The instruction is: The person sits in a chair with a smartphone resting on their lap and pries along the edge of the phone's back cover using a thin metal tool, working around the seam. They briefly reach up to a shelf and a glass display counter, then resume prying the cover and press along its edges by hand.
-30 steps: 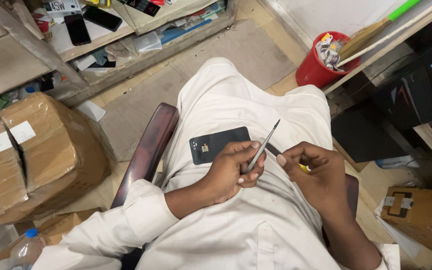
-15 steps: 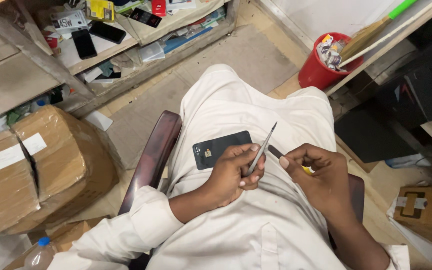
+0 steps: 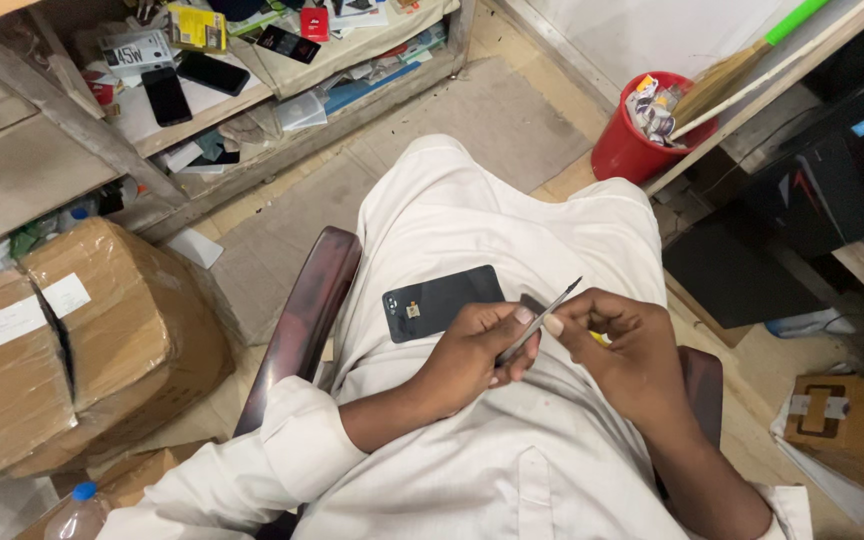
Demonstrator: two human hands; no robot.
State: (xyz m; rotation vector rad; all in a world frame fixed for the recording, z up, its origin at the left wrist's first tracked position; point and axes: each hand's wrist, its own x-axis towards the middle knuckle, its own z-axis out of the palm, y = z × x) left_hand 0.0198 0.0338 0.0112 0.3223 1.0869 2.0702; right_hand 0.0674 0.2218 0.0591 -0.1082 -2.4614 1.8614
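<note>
1. Nearest to us, our white sleeves run up the picture; the right forearm is cut off by the bottom edge.
2. Our left hand [image 3: 472, 350] is curled shut on a thin metal tool [image 3: 537, 322], probably tweezers, pinching it between thumb and fingers; its tip slants up to the right.
3. Our right hand [image 3: 617, 345] is closed too, its fingertips meeting the tool beside the left thumb. Something small and yellow shows behind its fingers, but we cannot make out what it is.
4. A small dark piece sits just under the tool's tip, mostly hidden by the fingers.
5. Just beyond the left hand, a black phone back cover [image 3: 440, 302] lies flat on our lap, its near corner covered by the knuckles.
6. To the left stands the dark wooden chair arm [image 3: 302, 320], then a taped cardboard box [image 3: 72, 340].
7. Farther off, a red bucket [image 3: 632, 150] holds wrappers, and a cluttered shelf [image 3: 202, 90] carries phones, partly cut off at the top.
</note>
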